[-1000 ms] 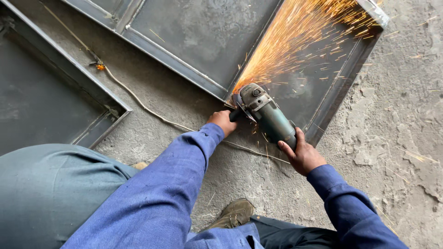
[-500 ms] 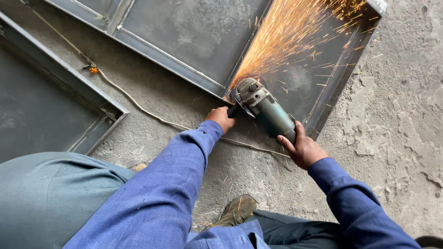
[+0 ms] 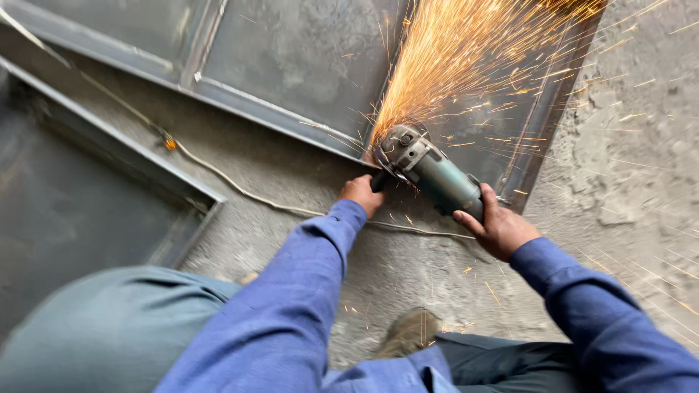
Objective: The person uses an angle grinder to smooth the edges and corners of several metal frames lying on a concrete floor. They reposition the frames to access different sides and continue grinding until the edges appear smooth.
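Sparks [image 3: 473,58] are thrown from the grinder [image 3: 429,171], which is gripped at its side handle by the left hand [image 3: 360,193] and its body by the right hand [image 3: 499,229], pressed on the metal frame [image 3: 291,120], so grinding is judged unfinished.

Both arms are covered by long blue work-shirt sleeves [image 3: 291,306], loosely creased, cuffs closed at the wrists. The left hand [image 3: 360,193] and right hand [image 3: 502,229] are left bare, no gloves. Grey-green trousers [image 3: 102,327] are worn. A worn, dusty brown shoe [image 3: 409,331] is seen between the arms.
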A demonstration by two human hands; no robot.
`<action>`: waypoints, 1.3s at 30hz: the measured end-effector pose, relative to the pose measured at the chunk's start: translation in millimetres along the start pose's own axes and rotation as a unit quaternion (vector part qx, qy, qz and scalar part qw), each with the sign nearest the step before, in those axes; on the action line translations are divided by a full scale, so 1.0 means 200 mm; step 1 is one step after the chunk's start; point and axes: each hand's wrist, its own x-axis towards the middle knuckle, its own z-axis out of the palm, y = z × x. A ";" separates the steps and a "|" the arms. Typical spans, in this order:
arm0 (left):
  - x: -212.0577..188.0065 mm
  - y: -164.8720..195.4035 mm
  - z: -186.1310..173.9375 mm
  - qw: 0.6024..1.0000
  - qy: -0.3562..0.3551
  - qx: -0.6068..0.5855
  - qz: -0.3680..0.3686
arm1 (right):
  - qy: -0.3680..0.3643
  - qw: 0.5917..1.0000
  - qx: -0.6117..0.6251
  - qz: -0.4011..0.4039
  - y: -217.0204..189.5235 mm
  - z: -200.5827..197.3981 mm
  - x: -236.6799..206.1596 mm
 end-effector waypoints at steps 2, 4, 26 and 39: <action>0.00 0.01 -0.01 1.000 0.005 0.008 -0.002 | 0.007 1.000 0.015 -0.003 0.00 0.00 0.00; -0.01 0.03 0.00 1.000 0.005 0.001 -0.004 | -0.013 1.000 0.001 0.019 0.01 -0.01 0.00; -0.02 -0.01 0.04 1.000 0.020 0.002 0.007 | -0.019 0.999 -0.037 0.019 0.00 -0.01 -0.01; -0.04 0.01 0.05 1.000 0.012 0.009 0.008 | -0.018 0.999 -0.019 0.027 0.01 0.00 -0.02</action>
